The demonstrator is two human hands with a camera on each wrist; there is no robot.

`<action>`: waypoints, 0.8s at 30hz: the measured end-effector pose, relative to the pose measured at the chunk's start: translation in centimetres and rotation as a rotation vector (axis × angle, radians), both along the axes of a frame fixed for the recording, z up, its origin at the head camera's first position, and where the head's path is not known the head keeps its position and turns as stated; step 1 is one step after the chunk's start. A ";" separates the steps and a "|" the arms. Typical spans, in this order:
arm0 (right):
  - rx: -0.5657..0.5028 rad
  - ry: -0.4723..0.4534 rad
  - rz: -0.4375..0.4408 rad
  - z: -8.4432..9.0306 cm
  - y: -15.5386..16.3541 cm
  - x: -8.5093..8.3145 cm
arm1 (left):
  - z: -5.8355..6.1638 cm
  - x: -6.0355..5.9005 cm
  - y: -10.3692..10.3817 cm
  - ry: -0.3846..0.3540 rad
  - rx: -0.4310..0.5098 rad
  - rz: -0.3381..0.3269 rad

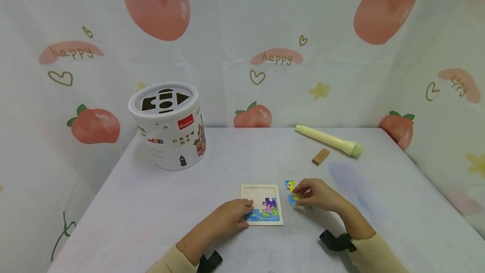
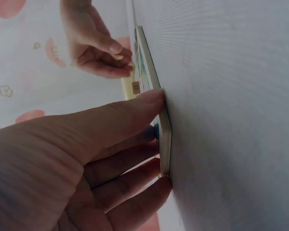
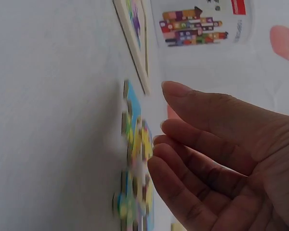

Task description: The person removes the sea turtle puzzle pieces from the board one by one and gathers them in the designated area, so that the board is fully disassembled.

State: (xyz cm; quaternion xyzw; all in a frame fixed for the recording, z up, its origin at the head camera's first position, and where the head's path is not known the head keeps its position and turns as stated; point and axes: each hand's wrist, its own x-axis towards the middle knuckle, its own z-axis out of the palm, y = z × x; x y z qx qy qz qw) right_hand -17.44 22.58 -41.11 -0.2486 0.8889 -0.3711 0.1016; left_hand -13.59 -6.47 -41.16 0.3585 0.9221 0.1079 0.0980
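Near the front edge of the white cloth-covered table [image 1: 159,205]: a small square wooden puzzle tray with a pale frame [image 1: 261,204], lying flat, its lower rows filled with blue and purple pieces. Left hand [image 1: 231,217] resting at the tray's left edge, fingers nearly straight, thumb tip and fingertips [image 2: 151,96] touching the rim, gripping nothing. Just right of the tray: loose blue and yellow puzzle pieces [image 1: 292,193] on the cloth. Right hand [image 1: 316,195] over those pieces, fingers [image 3: 183,159] loosely bent and close to them; whether pinching one, cannot tell. Toward the back left corner: a white round cardboard tub with shape holes in its lid [image 1: 168,126]. Toward the back right: a cream plastic tube [image 1: 329,140] and, just before it, a small brown wooden block [image 1: 320,156].
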 end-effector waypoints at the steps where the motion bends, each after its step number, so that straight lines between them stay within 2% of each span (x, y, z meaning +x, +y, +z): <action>1: 0.004 -0.001 0.012 0.0 -0.4 -0.1 | 0.0 0.0 0.0 0.000 0.002 0.000; 6: -0.010 -0.031 0.069 0.1 -2.3 -0.8 | -0.1 0.0 0.1 -0.003 -0.002 0.007; 12: 0.042 -0.063 0.100 0.2 -4.7 -1.5 | -0.2 -0.1 0.1 -0.029 0.005 0.022; 17: 0.069 -0.065 0.116 0.1 -5.9 -1.6 | -0.1 -0.1 0.2 -0.016 0.005 0.001; 24: 0.086 -0.083 0.094 -0.2 -6.6 -1.6 | 0.0 -0.1 0.1 0.008 -0.002 -0.007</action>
